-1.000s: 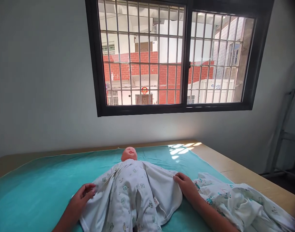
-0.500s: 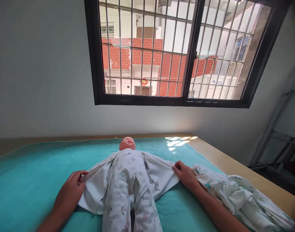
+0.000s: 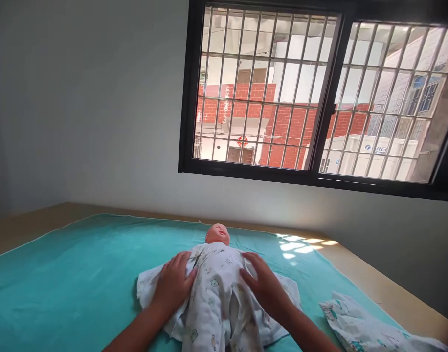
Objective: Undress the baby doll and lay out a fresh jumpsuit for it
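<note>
A baby doll (image 3: 217,235) lies on its back, its head toward the wall. Printed white baby trousers (image 3: 213,288) lie over the front of its body. Spread out under them on both sides is a plain white garment (image 3: 288,288). My left hand (image 3: 175,278) rests on the left side of this cloth beside the trousers, fingers extended. On the other side, my right hand (image 3: 262,282) lies against the trousers' edge and the white cloth, thumb and fingers apart. Neither hand grips anything. The doll's arms and legs are covered.
A teal sheet (image 3: 80,278) covers most of the wooden table (image 3: 385,288). Crumpled white printed cloth (image 3: 363,320) lies at the lower right. Behind the table, a barred window (image 3: 260,93) is set in the grey wall (image 3: 88,98). Sunlight patches fall near the back right edge.
Both hands have let go of the white garment's outer edges and moved inward to the doll's sides. The view has shifted left and up.
</note>
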{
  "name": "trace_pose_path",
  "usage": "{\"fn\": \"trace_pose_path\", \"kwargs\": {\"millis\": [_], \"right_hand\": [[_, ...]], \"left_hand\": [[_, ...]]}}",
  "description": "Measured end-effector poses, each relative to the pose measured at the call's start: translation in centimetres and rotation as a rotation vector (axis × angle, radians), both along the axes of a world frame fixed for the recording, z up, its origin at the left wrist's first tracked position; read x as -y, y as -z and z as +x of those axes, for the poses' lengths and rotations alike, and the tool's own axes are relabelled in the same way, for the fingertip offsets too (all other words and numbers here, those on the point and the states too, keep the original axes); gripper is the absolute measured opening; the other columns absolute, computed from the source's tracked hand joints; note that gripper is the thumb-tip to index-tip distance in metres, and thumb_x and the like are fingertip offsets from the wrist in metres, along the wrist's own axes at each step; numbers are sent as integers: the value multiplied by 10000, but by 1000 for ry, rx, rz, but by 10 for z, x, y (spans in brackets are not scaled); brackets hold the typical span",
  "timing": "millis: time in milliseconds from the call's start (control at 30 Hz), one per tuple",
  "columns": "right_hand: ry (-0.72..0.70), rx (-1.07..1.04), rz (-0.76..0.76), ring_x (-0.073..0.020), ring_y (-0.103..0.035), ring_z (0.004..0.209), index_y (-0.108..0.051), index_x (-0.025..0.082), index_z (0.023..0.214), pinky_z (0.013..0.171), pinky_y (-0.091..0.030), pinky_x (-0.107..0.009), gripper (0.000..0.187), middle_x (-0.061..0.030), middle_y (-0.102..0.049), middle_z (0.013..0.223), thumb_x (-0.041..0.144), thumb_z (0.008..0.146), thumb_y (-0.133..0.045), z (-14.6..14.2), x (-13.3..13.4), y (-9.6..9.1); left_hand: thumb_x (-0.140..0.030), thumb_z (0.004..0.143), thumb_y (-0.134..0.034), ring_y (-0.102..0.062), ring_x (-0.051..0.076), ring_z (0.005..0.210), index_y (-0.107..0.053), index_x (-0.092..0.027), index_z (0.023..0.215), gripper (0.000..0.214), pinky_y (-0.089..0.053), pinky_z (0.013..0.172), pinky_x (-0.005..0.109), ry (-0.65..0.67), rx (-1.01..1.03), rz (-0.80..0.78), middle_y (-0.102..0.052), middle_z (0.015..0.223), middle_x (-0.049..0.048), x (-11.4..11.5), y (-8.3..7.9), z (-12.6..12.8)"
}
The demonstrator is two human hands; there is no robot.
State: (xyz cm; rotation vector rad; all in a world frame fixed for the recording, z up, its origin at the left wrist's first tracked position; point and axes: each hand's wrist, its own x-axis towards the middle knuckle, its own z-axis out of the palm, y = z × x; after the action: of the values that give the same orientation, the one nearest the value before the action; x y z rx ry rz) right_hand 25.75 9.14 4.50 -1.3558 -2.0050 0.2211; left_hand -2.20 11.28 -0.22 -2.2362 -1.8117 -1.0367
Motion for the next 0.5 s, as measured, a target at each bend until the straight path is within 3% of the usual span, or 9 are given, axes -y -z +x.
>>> {"fn": "trace_pose_path", "kwargs": {"millis": [100, 200, 300, 500], "right_hand": [[-175, 233, 18, -235, -471, 1268, -527, 221, 1325, 1093, -363, -366, 457, -67, -545, 1366, 402, 907, -506, -73, -17, -23], [-176, 569, 14, -262, -545, 1156, -670, 181, 1114, 1049, -385, -388, 328, -97, -646, 1197, 366, 907, -496, -122, -42, -34], [-169, 719, -41, -289, -605, 1029, -711, 129, 964, 916, -456, -393, 268, -152, -673, 1070, 278, 872, -508, -148, -62, -36], [-252, 791, -190, -307, -652, 943, -718, 120, 942, 783, -475, -364, 233, -166, -694, 1028, 149, 794, -540, -163, -89, -41]], "left_hand": [[-289, 960, -430, -541, 268, 1185, -516, -104, 1325, 418, -398, 1007, 417, -96, -24, -61, -604, 1300, 128, -15, -6, 18], [-246, 978, -386, -590, 272, 1086, -572, -134, 1249, 348, -410, 923, 415, -137, -54, -86, -653, 1198, 111, -22, -4, 18], [-199, 962, -406, -622, 263, 964, -636, -187, 1106, 272, -406, 809, 383, -122, -60, -93, -687, 1066, 74, -23, -2, 12], [-142, 944, -412, -631, 219, 886, -649, -218, 974, 250, -363, 741, 342, -148, -61, -90, -701, 969, 30, -28, -2, 6]]}}
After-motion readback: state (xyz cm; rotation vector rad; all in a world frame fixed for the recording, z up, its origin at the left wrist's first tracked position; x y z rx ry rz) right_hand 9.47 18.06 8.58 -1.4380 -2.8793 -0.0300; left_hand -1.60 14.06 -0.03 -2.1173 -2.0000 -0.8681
